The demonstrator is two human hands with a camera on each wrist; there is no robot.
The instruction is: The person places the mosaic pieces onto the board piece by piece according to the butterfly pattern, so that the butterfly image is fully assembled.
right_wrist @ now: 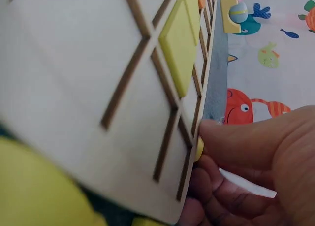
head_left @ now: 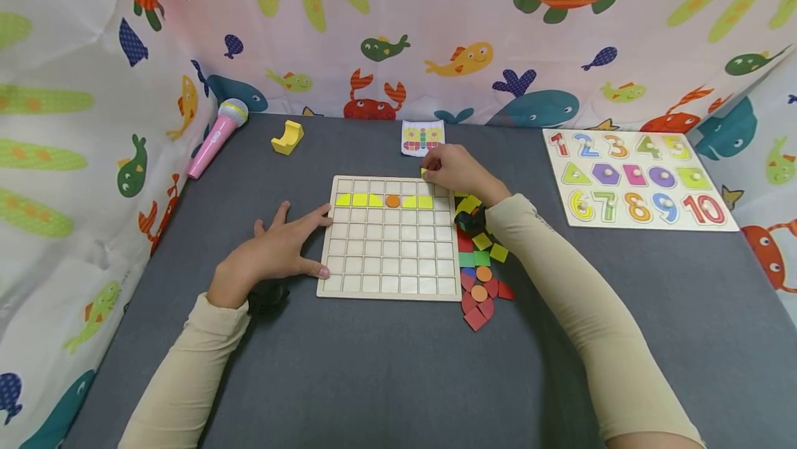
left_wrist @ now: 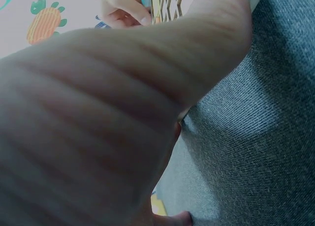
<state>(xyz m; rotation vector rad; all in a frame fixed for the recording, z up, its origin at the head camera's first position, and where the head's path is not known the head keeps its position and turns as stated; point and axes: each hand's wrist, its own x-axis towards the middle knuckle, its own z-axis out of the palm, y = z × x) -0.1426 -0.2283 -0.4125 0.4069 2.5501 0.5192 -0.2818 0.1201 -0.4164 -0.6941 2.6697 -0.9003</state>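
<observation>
1. At the far right corner of the square wooden grid board (head_left: 390, 236), the right hand (head_left: 453, 169) pinches a small yellow tile (head_left: 424, 173) between curled fingers and thumb, holding it just over the top row of cells; the right wrist view shows the same yellow piece (right_wrist: 198, 148) pressed against the board's edge (right_wrist: 98, 88).
2. On the board's second row lies a line of flat pieces: yellow shapes (head_left: 359, 200) to the left, an orange round disc (head_left: 392, 201) in the middle, and more yellow shapes (head_left: 418, 202) to the right.
3. Against the board's left edge rests the left hand (head_left: 277, 252), its fingers straight and spread flat on the grey table cloth (head_left: 386, 366), fingertips touching the wooden frame and gripping nothing.
4. Just beside the board's right edge sits a loose heap of coloured flat shapes (head_left: 479, 276): yellow, green, red, orange and blue.
5. Beyond the board's far edge lies a small pattern card (head_left: 423, 138).
6. Further right, well apart, lies a wooden number puzzle with coloured digits (head_left: 638, 179).
7. Toward the far left corner rest a yellow curved block (head_left: 288, 138) and a pink toy microphone (head_left: 216, 138).
8. Around the table hangs a sea-creature printed curtain (head_left: 398, 27).
</observation>
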